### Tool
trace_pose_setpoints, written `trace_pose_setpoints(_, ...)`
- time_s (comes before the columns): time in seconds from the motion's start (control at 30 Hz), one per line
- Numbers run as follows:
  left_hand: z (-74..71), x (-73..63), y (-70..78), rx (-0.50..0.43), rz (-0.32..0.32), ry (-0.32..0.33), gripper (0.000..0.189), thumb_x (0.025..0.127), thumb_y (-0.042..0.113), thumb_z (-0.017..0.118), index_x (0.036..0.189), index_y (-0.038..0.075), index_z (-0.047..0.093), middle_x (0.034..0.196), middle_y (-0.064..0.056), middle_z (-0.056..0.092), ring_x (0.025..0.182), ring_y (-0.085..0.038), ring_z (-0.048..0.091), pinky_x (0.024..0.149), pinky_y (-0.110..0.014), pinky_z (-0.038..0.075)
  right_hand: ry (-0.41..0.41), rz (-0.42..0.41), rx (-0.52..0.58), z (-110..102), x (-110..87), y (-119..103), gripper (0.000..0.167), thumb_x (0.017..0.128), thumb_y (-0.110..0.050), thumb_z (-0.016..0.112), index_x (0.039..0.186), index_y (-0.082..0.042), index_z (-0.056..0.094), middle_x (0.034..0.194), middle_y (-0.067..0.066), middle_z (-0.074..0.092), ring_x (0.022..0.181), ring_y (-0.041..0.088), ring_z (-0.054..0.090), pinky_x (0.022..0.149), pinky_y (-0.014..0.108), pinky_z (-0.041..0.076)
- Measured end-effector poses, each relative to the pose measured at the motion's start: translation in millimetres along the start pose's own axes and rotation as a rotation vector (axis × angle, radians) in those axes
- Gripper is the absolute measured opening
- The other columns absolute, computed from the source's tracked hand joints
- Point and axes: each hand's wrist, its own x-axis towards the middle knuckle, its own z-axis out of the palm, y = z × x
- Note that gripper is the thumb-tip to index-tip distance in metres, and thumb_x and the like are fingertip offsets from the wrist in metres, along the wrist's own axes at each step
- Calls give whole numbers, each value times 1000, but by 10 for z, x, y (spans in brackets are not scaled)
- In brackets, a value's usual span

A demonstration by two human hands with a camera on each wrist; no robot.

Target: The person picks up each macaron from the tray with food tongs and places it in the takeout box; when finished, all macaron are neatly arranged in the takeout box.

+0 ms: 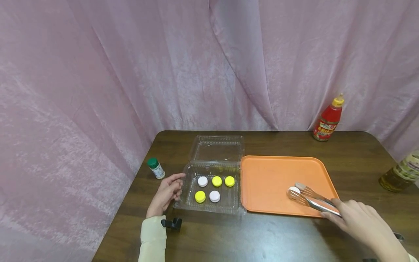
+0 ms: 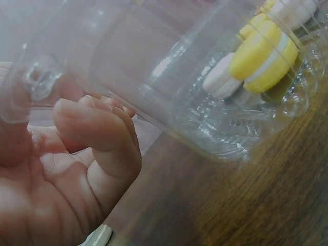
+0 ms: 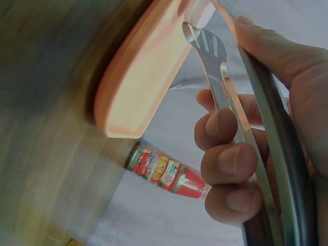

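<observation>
My right hand (image 1: 363, 222) holds a pair of metal tongs (image 1: 322, 206), thumb on one arm and fingers curled round the other. The slotted tong tips stand on either side of a white macaron (image 1: 293, 190) over the orange tray (image 1: 268, 174). My left hand (image 1: 167, 192) grips the left rim of an open clear plastic box (image 1: 209, 207), its fingers bent at the edge. Inside the box sit two white macarons (image 1: 202, 181) and three yellow macarons (image 1: 217, 181). In the left wrist view, one yellow macaron (image 2: 264, 56) shows through the box wall.
A small green-capped jar (image 1: 156, 168) stands left of the box. The box's lid (image 1: 217, 149) lies folded back. A red sauce bottle (image 1: 328, 120) stands behind the tray, and an oil bottle (image 1: 400, 173) at the far right. Pink curtains (image 1: 196, 72) hang behind the wooden table (image 1: 229, 236).
</observation>
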Motion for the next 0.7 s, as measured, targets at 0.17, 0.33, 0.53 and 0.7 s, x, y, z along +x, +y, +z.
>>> trace_pose_setpoints(0.17, 4, -20, 13, 4, 9, -2, 49, 92, -7, 43, 141, -6, 48, 90, -8, 50, 59, -12, 44, 47, -19, 38, 26, -37, 8, -28, 84, -58, 38, 80, -43, 82, 85, -15, 56, 60, -6, 41, 50, 14, 40, 41, 37, 32)
trace_pose_setpoints(0.33, 4, -20, 14, 4, 12, -5, 49, 92, -7, 42, 141, -6, 49, 90, -9, 50, 59, -13, 44, 47, -19, 38, 42, -73, 12, -77, 210, -150, 37, 79, -39, 82, 81, -16, 53, 59, -7, 39, 49, 13, 38, 41, 35, 31)
trace_pose_setpoints(0.53, -3, -17, 10, -1, 18, -14, 49, 92, -7, 42, 141, -7, 48, 90, -9, 50, 58, -13, 44, 47, -19, 38, 31, -109, 31, -129, 368, -299, 36, 81, -40, 81, 82, -17, 53, 58, -10, 37, 48, 13, 37, 41, 35, 30)
trace_pose_setpoints(0.7, 1, -24, 10, 1, 25, -17, 49, 92, -7, 42, 141, -8, 48, 90, -10, 50, 58, -12, 45, 47, -19, 39, 53, -157, 38, -188, 494, -417, 36, 81, -41, 81, 81, -18, 54, 59, -11, 39, 48, 10, 35, 41, 33, 30)
